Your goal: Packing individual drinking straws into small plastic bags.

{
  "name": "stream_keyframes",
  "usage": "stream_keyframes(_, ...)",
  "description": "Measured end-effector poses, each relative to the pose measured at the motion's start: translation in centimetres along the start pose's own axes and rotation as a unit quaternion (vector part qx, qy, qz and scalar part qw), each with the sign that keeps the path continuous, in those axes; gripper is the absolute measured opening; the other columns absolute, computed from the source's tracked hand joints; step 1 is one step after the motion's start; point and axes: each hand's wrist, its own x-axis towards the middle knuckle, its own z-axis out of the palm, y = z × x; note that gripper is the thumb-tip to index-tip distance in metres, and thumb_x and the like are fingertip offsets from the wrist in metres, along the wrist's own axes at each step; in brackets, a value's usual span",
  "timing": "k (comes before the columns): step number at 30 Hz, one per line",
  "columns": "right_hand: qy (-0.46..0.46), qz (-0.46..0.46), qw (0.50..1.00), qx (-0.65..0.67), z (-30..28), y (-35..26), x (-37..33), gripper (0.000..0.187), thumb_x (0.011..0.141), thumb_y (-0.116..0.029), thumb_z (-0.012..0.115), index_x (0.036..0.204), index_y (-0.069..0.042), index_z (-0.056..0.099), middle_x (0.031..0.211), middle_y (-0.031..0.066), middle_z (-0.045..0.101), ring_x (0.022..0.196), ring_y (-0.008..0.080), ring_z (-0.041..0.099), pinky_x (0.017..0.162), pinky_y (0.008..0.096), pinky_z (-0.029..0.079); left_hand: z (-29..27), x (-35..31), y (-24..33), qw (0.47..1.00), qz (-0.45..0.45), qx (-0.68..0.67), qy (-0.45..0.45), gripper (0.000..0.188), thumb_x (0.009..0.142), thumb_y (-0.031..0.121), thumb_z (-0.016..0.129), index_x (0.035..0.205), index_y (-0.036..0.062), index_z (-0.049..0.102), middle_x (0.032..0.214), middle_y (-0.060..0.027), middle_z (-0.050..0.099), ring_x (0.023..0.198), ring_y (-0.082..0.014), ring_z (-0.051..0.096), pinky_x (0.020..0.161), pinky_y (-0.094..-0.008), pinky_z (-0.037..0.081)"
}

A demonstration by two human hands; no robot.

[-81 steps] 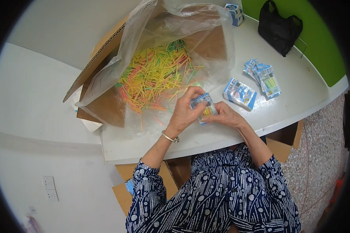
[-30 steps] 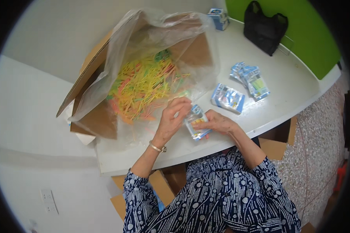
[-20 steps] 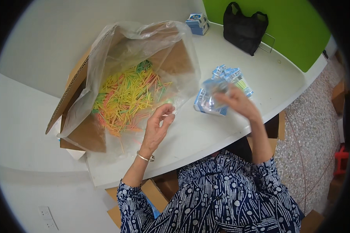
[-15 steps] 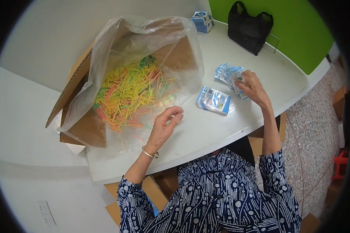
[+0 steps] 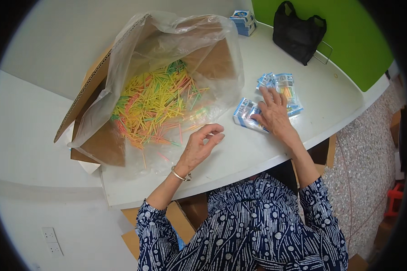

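My left hand hovers over the table's near side, beside the bag, its fingers loosely curled and nothing visible in them. My right hand reaches over a stack of blue-and-white clear packets, fingers spread, with the fingertips on or just above it. Just beyond that hand lie several loose packets; one shows coloured sticks inside. To the left, a cardboard box lies open on its side, lined with a clear plastic bag. Inside is a heap of thin yellow, green and pink plastic sticks.
Small blue-and-white boxes are piled at the back of the white table. A black bag hangs against the green panel at the far right. Cardboard boxes sit below the table edge.
My right hand has let go of a packet on the loose pile and moved left onto the packet stack. My left hand stays loosely curled. The view has shifted slightly.
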Motion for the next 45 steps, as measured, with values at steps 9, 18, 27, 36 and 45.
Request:
stream_keyframes(9, 0.087, 0.004, 0.995, 0.056, 1.7, 0.5, 0.1, 0.015, 0.078, -0.007, 0.064, 0.089, -0.001, 0.057, 0.117, 0.0120, 0.051, 0.112, 0.0305, 0.045, 0.093, 0.0431, 0.032, 0.1, 0.2, -0.8, 1.000, 0.008, 0.001, 0.030, 0.024, 0.088, 0.017, 0.062, 0.106, 0.0012, 0.060, 0.098, -0.0066, 0.063, 0.089, -0.0142, 0.059, 0.077, -0.0272, 0.048)
stream_keyframes(18, 0.199, -0.065, 0.970, 0.124, -2.7, -4.3, 0.0, 0.020, 0.079, -0.002, 0.062, 0.097, -0.004, 0.054, 0.107, 0.0106, 0.058, 0.097, 0.0284, 0.052, 0.089, 0.0412, 0.031, 0.7, 2.1, 0.5, 0.990, 0.078, 0.013, 0.118, 0.022, 0.088, 0.014, 0.062, 0.106, 0.0001, 0.061, 0.099, -0.0027, 0.061, 0.088, -0.0086, 0.055, 0.080, -0.0250, 0.046)
stream_keyframes(27, 0.008, 0.039, 0.881, 0.471, -1.0, -8.4, -0.3, 0.027, 0.081, -0.014, 0.068, 0.103, 0.000, 0.058, 0.083, 0.0097, 0.060, 0.075, 0.0205, 0.055, 0.066, 0.0315, 0.042, -0.9, -0.1, 0.8, 0.984, 0.089, 0.074, 0.135, 0.015, 0.081, 0.012, 0.064, 0.092, 0.0017, 0.067, 0.080, -0.0126, 0.064, 0.074, -0.0232, 0.060, 0.067, -0.0292, 0.045)
stream_keyframes(36, -0.071, 0.060, 0.842, 0.532, 0.9, -10.9, -0.1, 0.018, 0.084, -0.014, 0.064, 0.087, 0.004, 0.062, 0.070, 0.0123, 0.056, 0.061, 0.0200, 0.052, 0.056, 0.0313, 0.040, -2.0, -2.1, 0.0, 0.951, 0.098, 0.237, 0.171, 0.011, 0.080, 0.011, 0.064, 0.088, 0.0035, 0.068, 0.081, -0.0100, 0.065, 0.076, -0.0264, 0.057, 0.072, -0.0350, 0.044)
stream_keyframes(45, -0.066, 0.012, 0.867, 0.493, 2.3, -11.0, -0.2, 0.017, 0.086, -0.013, 0.061, 0.084, 0.004, 0.061, 0.073, 0.0170, 0.058, 0.062, 0.0320, 0.056, 0.056, 0.0375, 0.042, -4.2, -1.4, -1.7, 0.974, 0.032, 0.216, 0.058, 0.015, 0.084, 0.015, 0.062, 0.091, 0.0045, 0.069, 0.082, -0.0104, 0.066, 0.078, -0.0254, 0.060, 0.070, -0.0325, 0.046)
